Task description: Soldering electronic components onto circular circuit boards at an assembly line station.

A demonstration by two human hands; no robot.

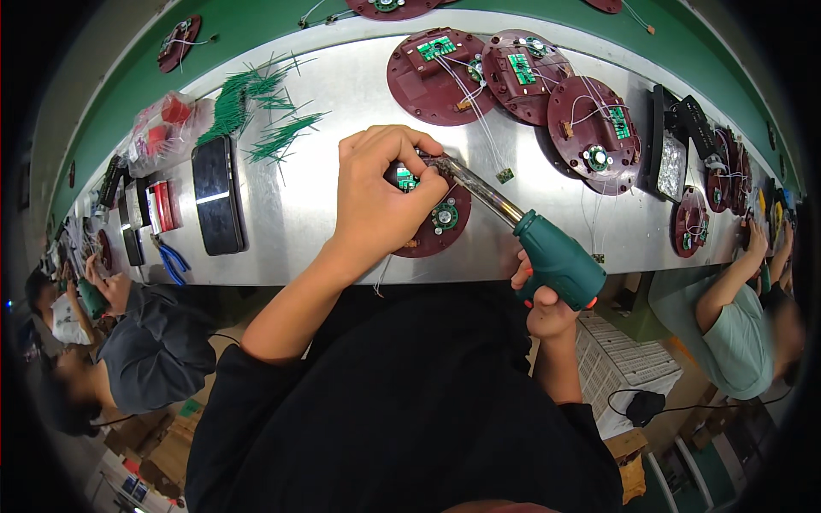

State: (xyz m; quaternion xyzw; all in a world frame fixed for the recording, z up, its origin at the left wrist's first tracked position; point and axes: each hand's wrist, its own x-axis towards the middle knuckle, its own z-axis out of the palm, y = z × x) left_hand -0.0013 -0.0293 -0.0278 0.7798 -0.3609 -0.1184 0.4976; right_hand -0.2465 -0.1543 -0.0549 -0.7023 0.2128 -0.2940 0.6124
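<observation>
maroon disc (pixel 436 224) sits right at the near table edge (pixel 282 275) | left hand (pixel 376 192) pinches down on it | right hand (pixel 543 308) off the edge, clenched on green soldering gun (pixel 556 261), tip at disc | bare metal left of disc up to phone (pixel 218 195) | more discs (pixel 513 81) behind

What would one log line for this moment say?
left hand: pinching small green board on dark red disc | right hand: gripping green soldering gun, tip at board | bench: metal table
</observation>
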